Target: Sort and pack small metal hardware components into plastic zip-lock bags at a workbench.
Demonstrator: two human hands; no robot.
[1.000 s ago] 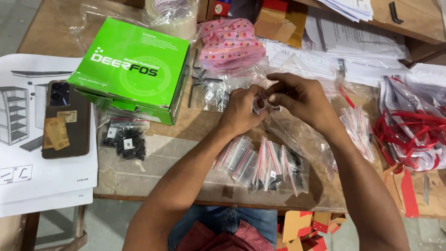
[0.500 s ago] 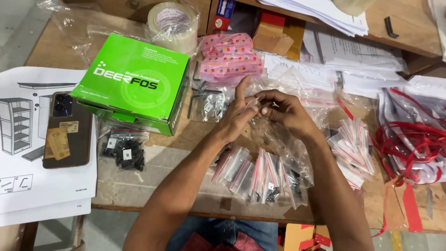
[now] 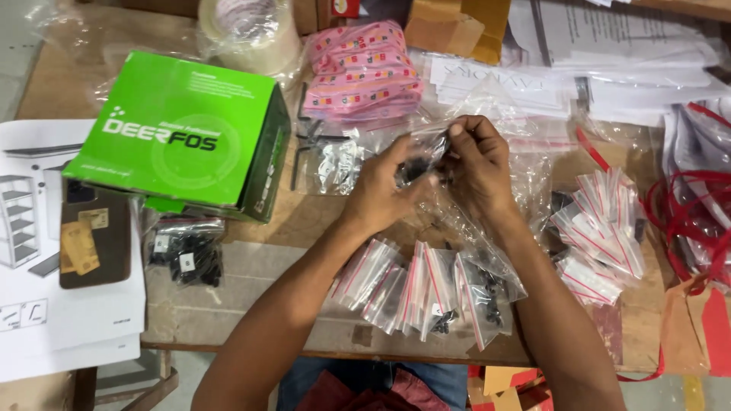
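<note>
My left hand (image 3: 378,188) and my right hand (image 3: 477,166) meet above the wooden table (image 3: 304,209). Together they pinch a small clear zip bag (image 3: 421,158) with dark small parts inside. A large clear plastic bag (image 3: 487,205) lies crumpled under and around both hands. Below my hands a row of small red-striped zip bags (image 3: 415,285) with black screws lies near the table's front edge.
A green cardboard box (image 3: 183,137) stands at the left, with a phone (image 3: 91,236) on an assembly sheet (image 3: 46,304). Bagged black screws (image 3: 185,255), a tape roll (image 3: 251,30), a pink packet (image 3: 362,68), more zip bags (image 3: 598,236), red straps (image 3: 693,205) and papers (image 3: 624,53) lie around.
My left hand's fingers, raised half a second ago, have closed onto the small bag with my right hand. The view has shifted, so everything sits slightly lower and left.
</note>
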